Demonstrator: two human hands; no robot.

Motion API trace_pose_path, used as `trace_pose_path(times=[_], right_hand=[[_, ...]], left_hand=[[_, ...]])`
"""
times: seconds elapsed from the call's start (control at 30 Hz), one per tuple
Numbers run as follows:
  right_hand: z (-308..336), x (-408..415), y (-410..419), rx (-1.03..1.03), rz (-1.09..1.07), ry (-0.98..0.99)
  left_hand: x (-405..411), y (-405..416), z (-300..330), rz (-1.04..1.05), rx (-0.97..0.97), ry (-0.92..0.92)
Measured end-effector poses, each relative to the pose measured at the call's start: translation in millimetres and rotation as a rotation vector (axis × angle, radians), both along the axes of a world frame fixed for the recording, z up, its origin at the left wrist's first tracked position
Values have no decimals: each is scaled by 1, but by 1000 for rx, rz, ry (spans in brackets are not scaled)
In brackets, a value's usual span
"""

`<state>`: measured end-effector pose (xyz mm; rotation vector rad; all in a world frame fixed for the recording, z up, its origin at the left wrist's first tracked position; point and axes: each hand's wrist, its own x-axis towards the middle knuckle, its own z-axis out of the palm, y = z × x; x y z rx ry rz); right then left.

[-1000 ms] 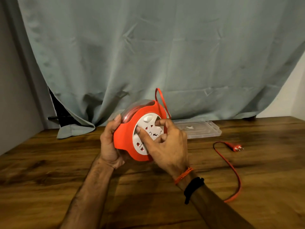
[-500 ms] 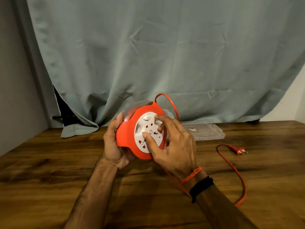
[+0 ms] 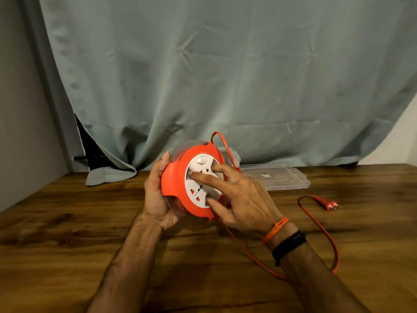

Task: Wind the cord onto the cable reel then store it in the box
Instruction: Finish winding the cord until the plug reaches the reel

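Wooden bench (image 3: 67, 233), curtain behind. Cable reel (image 3: 180, 184) gripped by left hand (image 3: 158, 199); right hand (image 3: 239, 197), fingers spread, pressed on its dial. Cord (image 3: 325, 233) trailed right of reel: snagging likely if slack kinks.

Dark wooden tabletop (image 3: 67, 233) with visible grain, clear plastic box lid (image 3: 277, 178) lying flat near the back edge, orange cord (image 3: 325, 229) snaking across the right side, its plug (image 3: 333, 206) lying near the lid, curtain hem (image 3: 108, 176) resting at back left
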<state>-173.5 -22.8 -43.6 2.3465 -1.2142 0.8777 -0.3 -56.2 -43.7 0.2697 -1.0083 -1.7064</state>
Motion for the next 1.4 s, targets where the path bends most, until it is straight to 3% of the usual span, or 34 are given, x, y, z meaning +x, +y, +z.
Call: trace_pose_path(times=[0.13, 0.23, 0.37, 0.5, 0.6, 0.83, 1.1, 1.4], right_hand=[[0, -2, 1, -81, -28, -40], [-7, 8, 4, -84, -60, -348], [-13, 28, -1, 190, -132, -884], [-10, 28, -3, 392, -88, -1024], [-8, 25, -1, 327, -119, -847], [-4, 7, 2, -101, -62, -378], [2, -1, 3, 15, -33, -80], [0, -5, -1, 48, -43, 76]], left_hand=[[-4, 0, 0, 34, -10, -36], [-9, -1, -2, 74, -50, -55], [-11, -1, -4, 89, -73, -119], [-10, -1, -4, 68, -53, -153], [-9, -3, -6, 90, -52, -137], [-4, -5, -4, 93, -12, -48], [-1, -7, -6, 41, 20, -38], [0, -8, -6, 4, 13, -65]])
